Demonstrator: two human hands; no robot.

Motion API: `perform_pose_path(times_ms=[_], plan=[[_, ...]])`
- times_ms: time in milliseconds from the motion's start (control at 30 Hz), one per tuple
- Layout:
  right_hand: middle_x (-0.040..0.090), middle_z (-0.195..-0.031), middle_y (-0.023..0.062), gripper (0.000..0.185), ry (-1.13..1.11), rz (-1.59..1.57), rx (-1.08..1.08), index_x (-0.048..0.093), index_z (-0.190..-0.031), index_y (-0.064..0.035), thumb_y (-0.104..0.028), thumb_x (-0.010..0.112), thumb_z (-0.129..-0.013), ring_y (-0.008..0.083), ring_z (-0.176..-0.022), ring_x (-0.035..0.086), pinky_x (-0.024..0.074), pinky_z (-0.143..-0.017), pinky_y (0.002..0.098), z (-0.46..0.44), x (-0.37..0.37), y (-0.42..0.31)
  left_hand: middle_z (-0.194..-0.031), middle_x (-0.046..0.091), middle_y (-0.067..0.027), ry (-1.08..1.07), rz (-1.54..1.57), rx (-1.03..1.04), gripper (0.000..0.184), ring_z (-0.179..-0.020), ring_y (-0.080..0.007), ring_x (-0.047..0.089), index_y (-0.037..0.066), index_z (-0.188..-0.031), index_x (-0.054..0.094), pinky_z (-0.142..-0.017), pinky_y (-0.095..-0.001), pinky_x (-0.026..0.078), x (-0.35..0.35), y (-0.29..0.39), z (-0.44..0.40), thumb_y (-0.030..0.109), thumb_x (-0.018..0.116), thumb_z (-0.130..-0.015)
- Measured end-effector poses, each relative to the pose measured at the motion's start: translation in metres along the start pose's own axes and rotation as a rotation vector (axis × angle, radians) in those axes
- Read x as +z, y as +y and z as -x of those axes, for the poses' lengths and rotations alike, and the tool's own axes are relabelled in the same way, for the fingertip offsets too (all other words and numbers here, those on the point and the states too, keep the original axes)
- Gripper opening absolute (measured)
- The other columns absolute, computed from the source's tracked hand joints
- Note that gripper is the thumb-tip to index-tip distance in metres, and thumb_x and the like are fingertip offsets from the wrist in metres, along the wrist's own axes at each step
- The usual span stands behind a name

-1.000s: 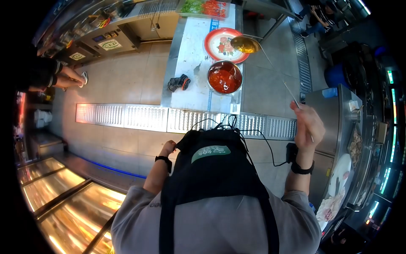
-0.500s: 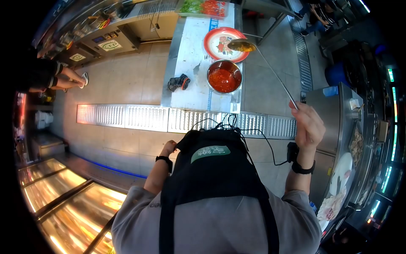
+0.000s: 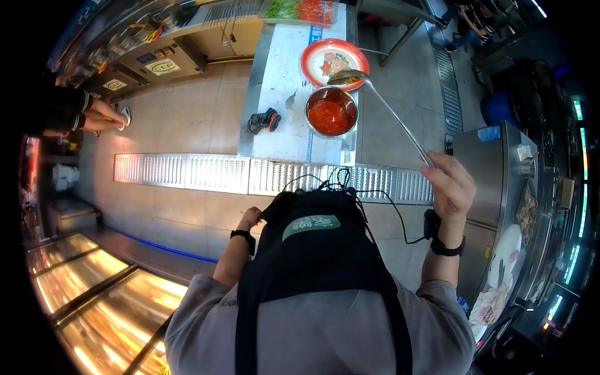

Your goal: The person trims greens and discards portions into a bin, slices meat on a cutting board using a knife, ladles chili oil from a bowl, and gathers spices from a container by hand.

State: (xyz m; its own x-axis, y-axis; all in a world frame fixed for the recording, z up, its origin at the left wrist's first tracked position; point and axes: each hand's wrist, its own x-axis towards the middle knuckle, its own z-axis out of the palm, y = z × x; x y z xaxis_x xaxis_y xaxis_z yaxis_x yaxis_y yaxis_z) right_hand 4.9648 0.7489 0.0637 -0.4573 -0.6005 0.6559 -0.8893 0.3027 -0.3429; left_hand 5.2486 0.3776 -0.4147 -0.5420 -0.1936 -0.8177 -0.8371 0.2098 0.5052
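Note:
My right hand (image 3: 454, 185) grips the end of a long-handled metal ladle (image 3: 398, 119). The ladle's bowl hangs tilted over the lower right rim of a red-edged plate with a flower pattern (image 3: 335, 60). Just below it stands a round metal pot (image 3: 332, 112) holding red sauce. My left hand (image 3: 251, 217) is beside the dark apron with curled fingers; whether it pinches the apron's edge is too small to tell. A dark, crumpled item with orange parts (image 3: 264, 121) lies left of the pot on the white worktop (image 3: 281, 75).
A clear tray (image 3: 301, 12) of green and red chopped pieces is at the worktop's far end. One person's legs (image 3: 106, 115) are at left, another person (image 3: 473, 28) at the upper right. A steel counter (image 3: 484, 169) stands right; glowing glass panels (image 3: 115, 312) are lower left.
The ladle's bowl has moved left and down toward the pot and is tipped more on its side. My right hand has shifted slightly left and down with the handle. My left hand has stayed still.

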Motion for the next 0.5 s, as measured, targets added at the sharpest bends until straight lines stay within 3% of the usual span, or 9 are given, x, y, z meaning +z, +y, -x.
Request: perform_pose_path(times_ms=[500], plan=[[0.063, -0.084, 0.0188, 0.015, -0.01, 0.006, 0.006, 0.067, -0.082, -0.0029, -0.001, 0.063, -0.068, 0.0272, -0.071, 0.064, 0.0505, -0.06, 0.0292, 0.0024, 0.0019, 0.0, -0.065, 0.061, -0.0084, 0.01, -0.015, 0.017, 0.017, -0.051, -0.0156, 0.058, 0.001, -0.087, 0.057, -0.043, -0.0269, 0.044, 0.0025, -0.0034, 0.0003, 0.018, 0.054, -0.086]])
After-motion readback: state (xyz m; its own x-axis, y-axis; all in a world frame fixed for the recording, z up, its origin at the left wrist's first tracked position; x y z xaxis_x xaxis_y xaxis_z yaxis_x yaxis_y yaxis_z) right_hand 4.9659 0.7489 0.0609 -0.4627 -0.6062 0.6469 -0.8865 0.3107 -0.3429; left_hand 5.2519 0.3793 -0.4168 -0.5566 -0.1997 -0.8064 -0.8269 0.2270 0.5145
